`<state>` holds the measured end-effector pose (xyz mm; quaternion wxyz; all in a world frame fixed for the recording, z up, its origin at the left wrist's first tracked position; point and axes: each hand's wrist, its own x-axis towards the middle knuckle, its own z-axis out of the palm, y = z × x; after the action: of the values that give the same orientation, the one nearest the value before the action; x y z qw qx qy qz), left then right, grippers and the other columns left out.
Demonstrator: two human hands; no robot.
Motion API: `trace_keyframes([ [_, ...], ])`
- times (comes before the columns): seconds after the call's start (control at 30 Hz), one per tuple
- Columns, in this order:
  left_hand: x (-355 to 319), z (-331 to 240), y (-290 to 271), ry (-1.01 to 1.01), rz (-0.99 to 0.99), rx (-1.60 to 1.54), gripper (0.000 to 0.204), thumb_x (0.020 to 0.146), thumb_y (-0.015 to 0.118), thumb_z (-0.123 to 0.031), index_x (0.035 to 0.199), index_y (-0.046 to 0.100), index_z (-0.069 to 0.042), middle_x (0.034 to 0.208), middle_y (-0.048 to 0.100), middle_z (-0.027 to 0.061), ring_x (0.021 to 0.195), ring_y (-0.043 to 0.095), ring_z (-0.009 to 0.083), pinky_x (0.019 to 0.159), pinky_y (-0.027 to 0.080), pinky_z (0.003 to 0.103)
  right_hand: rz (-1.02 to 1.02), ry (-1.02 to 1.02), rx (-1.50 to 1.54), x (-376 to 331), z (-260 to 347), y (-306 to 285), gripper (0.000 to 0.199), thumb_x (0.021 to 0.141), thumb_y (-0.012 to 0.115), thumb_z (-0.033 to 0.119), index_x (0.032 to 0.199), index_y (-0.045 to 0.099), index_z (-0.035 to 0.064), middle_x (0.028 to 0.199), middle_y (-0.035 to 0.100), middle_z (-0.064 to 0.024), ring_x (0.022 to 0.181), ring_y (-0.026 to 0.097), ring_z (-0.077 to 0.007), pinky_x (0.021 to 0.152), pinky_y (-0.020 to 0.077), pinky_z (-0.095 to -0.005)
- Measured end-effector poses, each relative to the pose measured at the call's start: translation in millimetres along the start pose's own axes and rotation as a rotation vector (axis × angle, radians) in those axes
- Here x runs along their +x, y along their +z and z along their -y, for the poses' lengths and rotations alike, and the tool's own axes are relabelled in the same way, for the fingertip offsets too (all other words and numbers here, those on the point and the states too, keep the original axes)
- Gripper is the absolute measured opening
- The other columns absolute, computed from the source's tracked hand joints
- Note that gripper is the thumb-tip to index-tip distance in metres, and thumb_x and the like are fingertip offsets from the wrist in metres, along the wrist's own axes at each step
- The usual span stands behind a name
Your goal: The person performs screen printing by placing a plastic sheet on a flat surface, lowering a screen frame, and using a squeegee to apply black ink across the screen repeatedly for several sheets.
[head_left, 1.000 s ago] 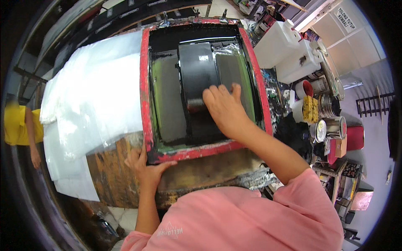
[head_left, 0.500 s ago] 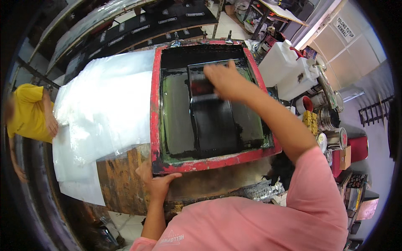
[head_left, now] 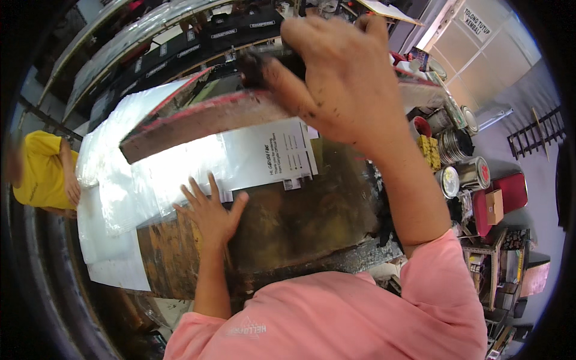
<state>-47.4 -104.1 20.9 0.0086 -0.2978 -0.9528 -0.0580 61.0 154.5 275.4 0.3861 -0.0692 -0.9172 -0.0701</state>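
Note:
The red-rimmed screen-printing frame (head_left: 198, 127) is tilted up, its near edge raised off the table. My right hand (head_left: 348, 81) is at that edge, fingers closed round a black, ink-smeared squeegee (head_left: 259, 67), mostly hidden by the hand; whether it also grips the rim cannot be told. Below the frame lies a white plastic sheet (head_left: 255, 153) with black print at its right end. My left hand (head_left: 210, 219) is open, fingers spread, at the sheet's near edge.
Stacked clear plastic sheets (head_left: 129, 180) cover the table's left side. A person in a yellow shirt (head_left: 45, 168) stands far left. Paint cans (head_left: 474, 174) and a yellow block (head_left: 429, 153) line the right. Racks with black printed pieces (head_left: 240, 33) stand behind.
The frame has swung up from flat, uncovering the printed sheet. My right hand has risen toward me with the squeegee. My left hand has left the frame's corner and spread over the sheet.

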Motion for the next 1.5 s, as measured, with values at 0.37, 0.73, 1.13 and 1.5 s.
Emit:
trace_keyframes([
  [0.37,41,66,-16,-0.301,-0.475,-0.508,0.061,0.096,0.079,-0.035,0.144,0.063,-0.001,0.148,0.064,0.0169,0.153,0.044,0.0313,0.131,-0.002,0.058,0.170,0.117,0.002,51,-16,-8,0.060,0.105,0.049,0.055,0.081,0.064,0.0029,0.071,0.062,-0.0121,0.068,0.059,-0.0297,0.090,0.0426,-0.0491],
  [0.73,31,177,-10,-0.200,-0.604,-0.052,0.062,0.102,0.068,-0.044,0.156,0.054,-0.016,0.165,0.041,0.0243,0.157,0.031,0.0402,0.128,0.017,0.061,0.138,0.123,0.104,35,4,-18,0.055,0.103,0.051,0.055,0.082,0.064,0.0054,0.076,0.063,-0.0124,0.077,0.061,-0.0288,0.094,0.0403,-0.0488],
  [1.13,13,-94,31,0.585,-0.090,-0.281,0.106,0.069,0.076,-0.082,0.142,0.062,-0.007,0.159,0.047,0.0195,0.153,0.037,0.0401,0.124,0.007,0.074,0.156,0.005,0.031,20,-13,-9,0.059,0.107,0.046,0.055,0.089,0.065,0.0019,0.082,0.069,-0.0137,0.078,0.066,-0.0294,0.095,0.0420,-0.0521],
  [1.5,4,-93,26,0.611,-0.082,-0.311,0.099,0.067,0.077,-0.081,0.134,0.065,-0.009,0.149,0.055,0.0189,0.142,0.048,0.0409,0.123,0.010,0.076,0.080,0.005,0.030,18,-14,-8,0.053,0.103,0.054,0.053,0.092,0.066,0.0028,0.084,0.071,-0.0143,0.081,0.068,-0.0316,0.095,0.0413,-0.0524],
])
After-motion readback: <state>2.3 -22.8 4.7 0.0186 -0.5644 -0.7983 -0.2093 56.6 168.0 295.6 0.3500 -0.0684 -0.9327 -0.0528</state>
